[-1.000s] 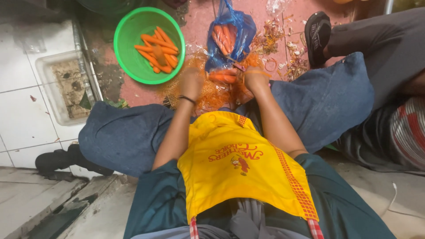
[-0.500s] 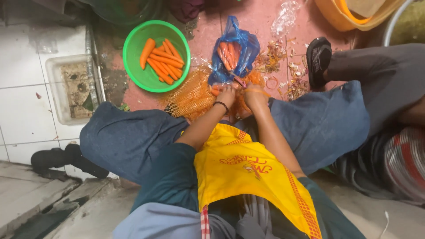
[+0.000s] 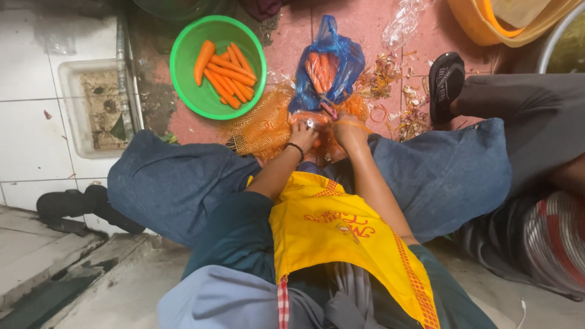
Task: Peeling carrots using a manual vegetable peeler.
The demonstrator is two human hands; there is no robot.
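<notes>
My left hand point(image 3: 303, 133), with a dark band on the wrist, is closed on a carrot point(image 3: 318, 119) low over the floor between my knees. My right hand point(image 3: 348, 127) sits right beside it, gripping a small peeler point(image 3: 329, 109) whose tip points at the blue plastic bag point(image 3: 341, 55). That bag lies open just beyond my hands with unpeeled carrots point(image 3: 320, 70) inside. An orange mesh sack point(image 3: 262, 125) is spread under and left of my hands. A green bowl point(image 3: 183, 73) at the far left holds several peeled carrots point(image 3: 222, 73).
Peelings point(image 3: 390, 91) litter the red floor to the right. Another person's sandalled foot point(image 3: 446, 85) and grey trouser leg point(image 3: 524, 103) lie at the right. A yellow basin point(image 3: 481, 27) stands at the top right and a white tiled drain recess point(image 3: 97, 103) at the left. A yellow apron point(image 3: 341, 225) covers my lap.
My left hand has moved right off the mesh sack and closed in beside my right hand. The view has tilted, bringing the yellow basin into sight.
</notes>
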